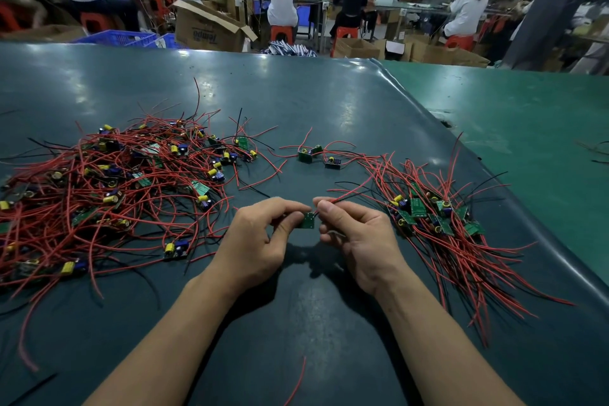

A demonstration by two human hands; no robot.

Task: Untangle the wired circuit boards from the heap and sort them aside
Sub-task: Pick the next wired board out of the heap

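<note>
A big tangled heap (pixel 112 188) of small green circuit boards with red and black wires lies on the left of the table. On the right lies a sorted pile (pixel 438 217) with its wires fanned toward me. Between them, my left hand (pixel 260 234) pinches one small green board (pixel 308 220) just above the table. My right hand (pixel 356 234) pinches that board's red and black wires (pixel 349 196), which run off to the right. A few loose boards (pixel 318 155) lie farther back in the middle.
The dark green table mat (pixel 296 95) ends at a raised edge on the right, beside a lighter green surface (pixel 527 115). A loose red wire (pixel 298 382) lies near me. Seated workers, cardboard boxes (pixel 211 26) and red stools are beyond the table.
</note>
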